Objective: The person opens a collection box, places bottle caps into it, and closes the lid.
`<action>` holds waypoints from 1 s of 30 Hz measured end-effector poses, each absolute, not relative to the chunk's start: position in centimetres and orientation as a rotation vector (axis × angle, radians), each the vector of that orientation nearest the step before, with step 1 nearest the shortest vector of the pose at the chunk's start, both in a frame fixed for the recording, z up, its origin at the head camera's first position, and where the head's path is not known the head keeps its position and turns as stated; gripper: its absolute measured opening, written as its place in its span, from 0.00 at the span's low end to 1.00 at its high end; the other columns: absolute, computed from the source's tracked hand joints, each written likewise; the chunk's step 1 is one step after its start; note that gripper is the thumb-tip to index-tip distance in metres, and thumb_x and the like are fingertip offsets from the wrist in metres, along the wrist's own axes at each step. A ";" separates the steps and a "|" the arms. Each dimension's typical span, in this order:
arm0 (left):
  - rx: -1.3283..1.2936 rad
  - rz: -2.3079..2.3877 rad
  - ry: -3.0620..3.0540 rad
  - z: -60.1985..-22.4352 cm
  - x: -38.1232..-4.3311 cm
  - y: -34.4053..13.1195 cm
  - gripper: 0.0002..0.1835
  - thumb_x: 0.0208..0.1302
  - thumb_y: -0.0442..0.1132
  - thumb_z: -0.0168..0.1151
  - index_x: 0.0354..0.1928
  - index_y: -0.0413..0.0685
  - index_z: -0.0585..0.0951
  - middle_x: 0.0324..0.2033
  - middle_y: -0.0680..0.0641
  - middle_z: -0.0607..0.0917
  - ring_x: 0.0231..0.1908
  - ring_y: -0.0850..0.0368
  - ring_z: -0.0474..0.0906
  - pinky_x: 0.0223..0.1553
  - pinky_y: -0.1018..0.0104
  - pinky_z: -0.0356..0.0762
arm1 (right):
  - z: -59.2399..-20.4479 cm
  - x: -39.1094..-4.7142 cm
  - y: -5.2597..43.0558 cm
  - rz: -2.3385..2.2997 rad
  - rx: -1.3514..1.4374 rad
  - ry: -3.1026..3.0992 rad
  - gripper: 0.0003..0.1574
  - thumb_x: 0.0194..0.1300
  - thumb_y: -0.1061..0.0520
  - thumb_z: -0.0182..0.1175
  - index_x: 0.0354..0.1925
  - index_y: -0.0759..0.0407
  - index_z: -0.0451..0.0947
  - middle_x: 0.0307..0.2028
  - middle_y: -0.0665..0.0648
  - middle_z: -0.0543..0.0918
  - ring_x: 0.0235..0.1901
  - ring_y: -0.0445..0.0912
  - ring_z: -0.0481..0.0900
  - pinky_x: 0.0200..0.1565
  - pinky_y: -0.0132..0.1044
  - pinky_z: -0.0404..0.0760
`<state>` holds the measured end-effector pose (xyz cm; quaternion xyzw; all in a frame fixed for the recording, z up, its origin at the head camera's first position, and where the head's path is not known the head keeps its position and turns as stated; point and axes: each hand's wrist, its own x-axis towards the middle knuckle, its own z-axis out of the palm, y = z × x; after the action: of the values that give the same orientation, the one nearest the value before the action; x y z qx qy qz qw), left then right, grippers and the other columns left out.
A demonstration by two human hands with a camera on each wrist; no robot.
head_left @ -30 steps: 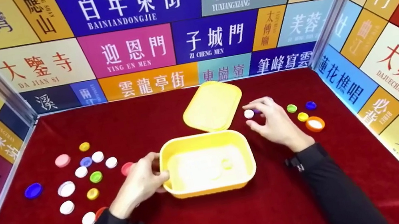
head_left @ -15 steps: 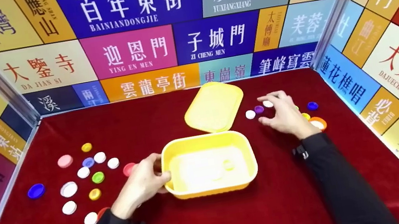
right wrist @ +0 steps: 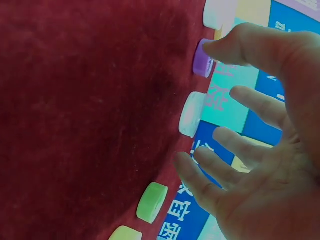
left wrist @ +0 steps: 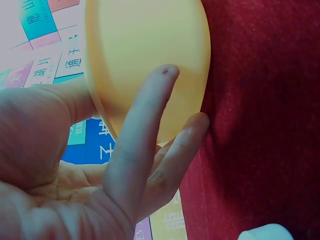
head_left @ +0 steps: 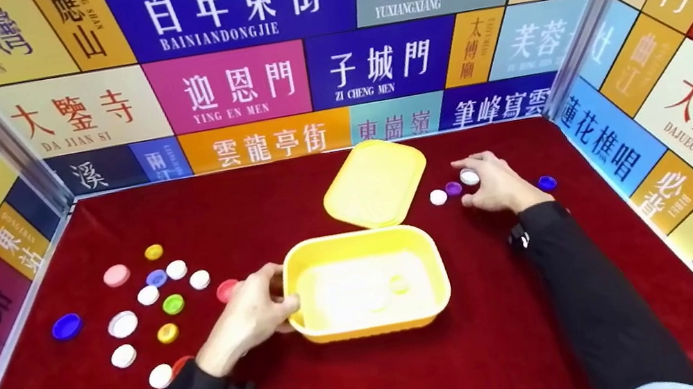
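Observation:
My left hand [head_left: 258,313] grips the left wall of the yellow plastic box [head_left: 372,327], thumb over the rim and fingers along the outside. In the left wrist view, the box wall [left wrist: 150,45] stands between thumb and fingers. To the right, my right hand [head_left: 496,183] is spread close by a white bottle cap [head_left: 469,177]. The right wrist view has its fingers apart with nothing between them, near this white cap [right wrist: 192,114], a purple cap [right wrist: 203,59] and a green cap [right wrist: 152,202]. A small yellow round thing [head_left: 398,284] lies inside the box.
The yellow lid [head_left: 375,183] lies flat behind the box. Several caps are scattered at left, among them a pink one [head_left: 116,275] and a dark blue one [head_left: 67,327]. Another blue cap [head_left: 547,183] lies at far right. Printed panels [head_left: 244,85] wall in the red-covered table [head_left: 421,386].
My right hand has moved right, from the small white and purple caps to the larger white cap. The left hand keeps its grip on the box, which stays in place.

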<state>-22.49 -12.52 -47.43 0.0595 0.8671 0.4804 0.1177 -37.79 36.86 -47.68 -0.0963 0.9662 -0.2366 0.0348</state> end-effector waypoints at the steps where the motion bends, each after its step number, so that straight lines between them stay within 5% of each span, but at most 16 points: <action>1: 0.174 1.406 2.538 -47.5 -22.5 -12.5 0.27 0.75 0.30 0.73 0.73 0.34 0.81 0.58 0.34 0.92 0.44 0.48 0.96 0.37 0.55 0.98 | -47.7 -37.9 36.9 -0.704 -0.295 2.959 0.49 0.73 0.60 0.72 0.87 0.60 0.71 0.84 0.78 0.65 0.84 0.78 0.62 0.87 0.73 0.66; 5: 0.173 1.402 2.539 -47.5 -22.5 -12.4 0.27 0.75 0.30 0.73 0.73 0.35 0.81 0.58 0.34 0.92 0.45 0.48 0.96 0.37 0.54 0.98 | -48.0 -38.1 37.0 -0.625 -0.301 2.948 0.45 0.75 0.60 0.70 0.86 0.60 0.74 0.82 0.78 0.70 0.82 0.78 0.65 0.86 0.74 0.66; 14: 0.179 1.391 2.556 -47.5 -22.5 -12.5 0.26 0.74 0.30 0.72 0.72 0.34 0.81 0.55 0.35 0.93 0.43 0.49 0.96 0.36 0.56 0.98 | -48.1 -38.5 37.2 -0.644 -0.308 3.043 0.23 0.75 0.65 0.72 0.66 0.63 0.92 0.64 0.75 0.89 0.62 0.68 0.80 0.67 0.64 0.82; 24: 0.180 1.367 2.574 -47.4 -22.6 -12.7 0.27 0.75 0.31 0.72 0.73 0.35 0.81 0.55 0.35 0.94 0.41 0.49 0.97 0.36 0.57 0.98 | -47.4 -37.9 37.1 -0.778 -0.254 3.030 0.23 0.80 0.64 0.67 0.68 0.61 0.91 0.67 0.73 0.90 0.63 0.68 0.82 0.69 0.65 0.85; 30: 0.181 1.373 2.566 -47.4 -22.6 -12.6 0.26 0.75 0.31 0.73 0.72 0.35 0.81 0.54 0.35 0.94 0.40 0.50 0.96 0.36 0.57 0.98 | -46.7 -37.1 36.3 -0.851 -0.281 3.057 0.23 0.79 0.66 0.66 0.68 0.62 0.91 0.65 0.72 0.90 0.59 0.65 0.84 0.63 0.59 0.86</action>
<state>-22.57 -12.59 -47.40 0.0615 0.8745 0.4678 0.1127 -37.08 36.33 -46.70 -0.0883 0.9594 -0.2671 -0.0219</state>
